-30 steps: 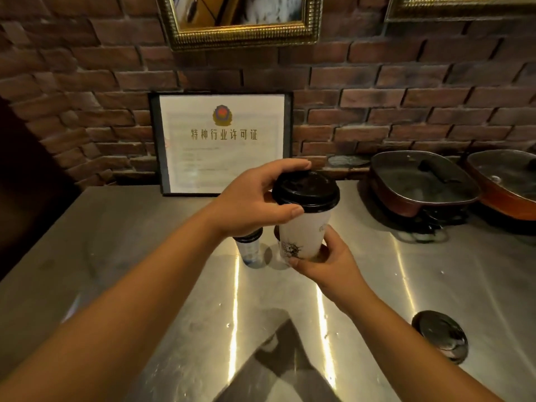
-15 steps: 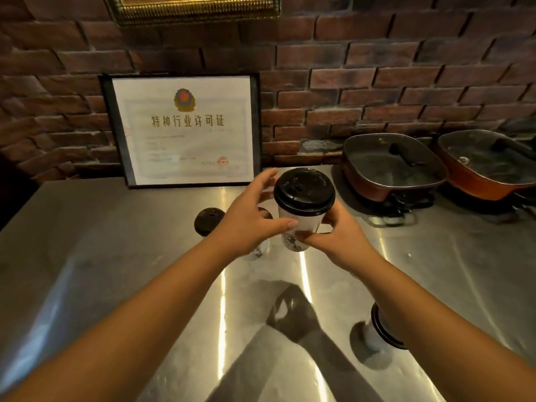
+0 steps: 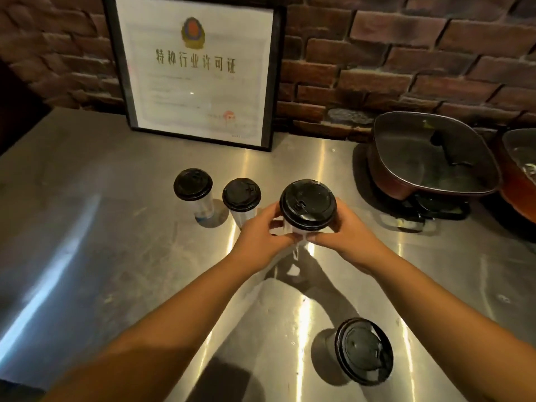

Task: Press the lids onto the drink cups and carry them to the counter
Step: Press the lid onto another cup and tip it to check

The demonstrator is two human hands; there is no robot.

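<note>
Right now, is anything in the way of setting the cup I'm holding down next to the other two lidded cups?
Nothing visible. Both hands, left and right, hold the cup, and the counter beside the two cups is bare steel.

The only writing I can read is on the framed certificate (image 3: pixel 200 74) leaning against the brick wall at the far side of the steel counter. Its large gold heading reads 特种行业许可证, set just below a round red and gold emblem. The finer lines beneath the heading are too blurred for me to make out, as is the red stamp near its lower right.
</note>
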